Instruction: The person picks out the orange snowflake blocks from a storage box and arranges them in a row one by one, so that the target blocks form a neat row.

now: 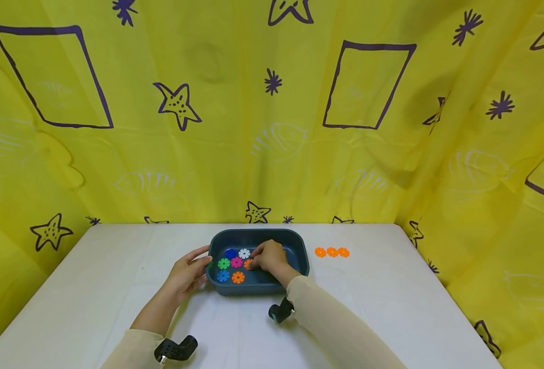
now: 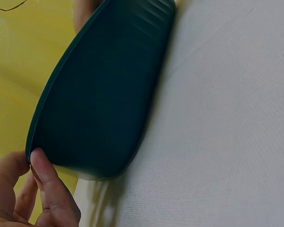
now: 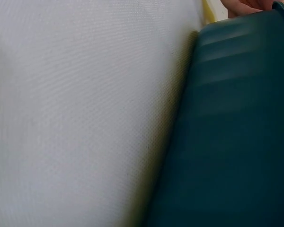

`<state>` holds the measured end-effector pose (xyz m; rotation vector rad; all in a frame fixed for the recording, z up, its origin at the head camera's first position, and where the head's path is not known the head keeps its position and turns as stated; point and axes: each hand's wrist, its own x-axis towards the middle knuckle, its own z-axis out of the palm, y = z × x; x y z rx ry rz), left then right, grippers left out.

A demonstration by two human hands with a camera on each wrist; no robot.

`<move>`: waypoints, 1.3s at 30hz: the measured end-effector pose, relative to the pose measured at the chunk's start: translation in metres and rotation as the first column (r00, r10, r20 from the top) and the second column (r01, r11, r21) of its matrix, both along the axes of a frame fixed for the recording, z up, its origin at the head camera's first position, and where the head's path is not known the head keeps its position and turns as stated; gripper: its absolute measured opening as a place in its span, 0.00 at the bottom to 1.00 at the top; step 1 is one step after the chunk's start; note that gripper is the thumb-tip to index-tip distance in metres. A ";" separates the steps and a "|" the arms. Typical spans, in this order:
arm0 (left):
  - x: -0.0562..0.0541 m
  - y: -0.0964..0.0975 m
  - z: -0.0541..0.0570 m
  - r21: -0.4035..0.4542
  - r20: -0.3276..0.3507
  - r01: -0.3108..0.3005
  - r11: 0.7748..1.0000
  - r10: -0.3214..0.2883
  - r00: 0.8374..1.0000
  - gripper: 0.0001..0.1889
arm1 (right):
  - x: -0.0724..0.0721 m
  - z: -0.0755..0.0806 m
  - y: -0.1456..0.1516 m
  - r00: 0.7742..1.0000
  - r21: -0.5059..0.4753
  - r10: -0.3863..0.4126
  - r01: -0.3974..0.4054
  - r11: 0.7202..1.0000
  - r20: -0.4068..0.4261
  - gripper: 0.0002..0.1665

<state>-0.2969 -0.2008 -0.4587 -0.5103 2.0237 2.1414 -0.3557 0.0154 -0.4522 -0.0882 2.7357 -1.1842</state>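
Note:
A dark teal plastic tub (image 1: 263, 289) stands on the white table, with several flower-shaped notched discs lying in its left half. Among them are a green disc (image 1: 223, 263), a pink disc (image 1: 236, 262), a white disc (image 1: 244, 253), a dark blue disc (image 1: 231, 253), a lighter blue disc (image 1: 223, 275) and an orange disc (image 1: 238, 277). My left hand (image 1: 184, 274) grips the tub's left rim between thumb and fingers. Inside the tub, my right hand (image 1: 271, 256) pinches another orange disc (image 1: 248, 264), partly hidden by the fingers. The right wrist view hides that hand behind the tub wall.
To the right of the tub, three orange discs (image 1: 332, 252) lie in a row on the white table (image 1: 369, 307). A yellow patterned curtain (image 1: 216, 154) hangs behind the table and along its sides. Each wrist carries a black camera mount (image 1: 176, 349).

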 end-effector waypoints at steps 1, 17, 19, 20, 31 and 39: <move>0.000 0.000 0.000 -0.002 0.000 0.003 1.000 -0.003 1.000 0.26 | 0.000 0.000 0.000 1.000 0.000 -0.001 0.001 1.000 0.002 0.11; -0.001 -0.001 0.000 -0.015 0.011 0.004 1.000 -0.004 1.000 0.25 | -0.009 -0.004 -0.004 0.996 -0.004 -0.050 0.051 0.999 0.075 0.10; -0.001 -0.002 -0.001 -0.017 0.011 0.004 1.000 -0.004 1.000 0.25 | -0.009 -0.003 -0.004 0.996 -0.004 -0.050 0.050 0.999 0.079 0.10; -0.001 -0.002 -0.001 -0.016 0.010 0.002 1.000 -0.002 1.000 0.25 | -0.008 -0.003 -0.004 0.995 -0.005 -0.049 0.050 0.999 0.082 0.10; 0.002 -0.004 -0.001 0.018 -0.022 0.033 0.999 -0.033 0.999 0.27 | -0.005 -0.001 -0.003 0.997 0.013 -0.014 0.013 1.000 0.071 0.07; -0.002 -0.002 -0.003 0.004 -0.007 0.017 1.000 -0.017 1.000 0.26 | -0.005 0.002 -0.003 0.997 0.017 -0.011 0.010 1.000 0.075 0.07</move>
